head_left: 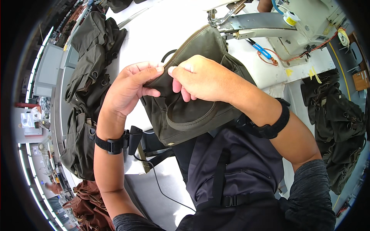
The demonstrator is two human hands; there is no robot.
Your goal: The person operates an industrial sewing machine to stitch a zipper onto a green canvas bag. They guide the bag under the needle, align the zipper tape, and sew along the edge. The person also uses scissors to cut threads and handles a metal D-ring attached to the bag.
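Closest in, a dark apron [239, 165] with a buckled belt [231, 200] covers the person's body, and a thin black cable [160, 177] hangs beside it at the left. Black straps circle both forearms, the left one [110, 144] carrying a small black box [135, 136]. Just beyond the apron, the dark olive bag [185, 136] lies tilted between the person and the sewing machine [304, 29], its curved handle [190, 125] facing the body. The left hand [133, 84] pinches the brass-toned zipper [189, 38] along the bag's edge between thumb and forefinger, the other fingers loosely bent. Near it, the right hand [200, 79] has its fingers curled and its thumb tip beside the zipper; I cannot tell whether it grips the cloth. The zipper's far end reaches the machine's presser foot [212, 18], at the tip of a curved metal arm [258, 22]. Blue-handled snips [261, 49] lie on the white table [154, 25] beside the machine. More olive bags are heaped at the left [88, 54] and right [341, 115].
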